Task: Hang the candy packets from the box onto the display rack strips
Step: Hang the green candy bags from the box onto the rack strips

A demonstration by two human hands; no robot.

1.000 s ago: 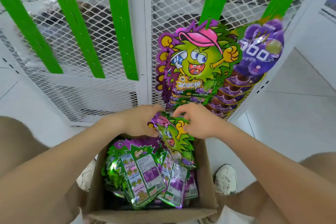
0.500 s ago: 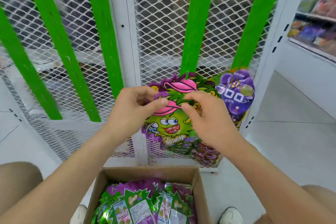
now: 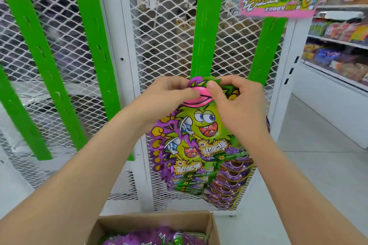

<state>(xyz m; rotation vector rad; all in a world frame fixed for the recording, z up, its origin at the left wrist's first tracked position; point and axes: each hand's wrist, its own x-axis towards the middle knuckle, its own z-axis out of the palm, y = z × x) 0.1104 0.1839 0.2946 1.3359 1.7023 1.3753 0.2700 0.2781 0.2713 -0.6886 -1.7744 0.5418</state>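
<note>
Candy packet (image 3: pixel 201 121) between both hands.

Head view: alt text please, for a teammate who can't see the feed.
The left hand and right hand pinch the top of a candy packet against a green strip on a white mesh rack. More packets hang below it, and an open cardboard box holding others sits underneath.
</note>
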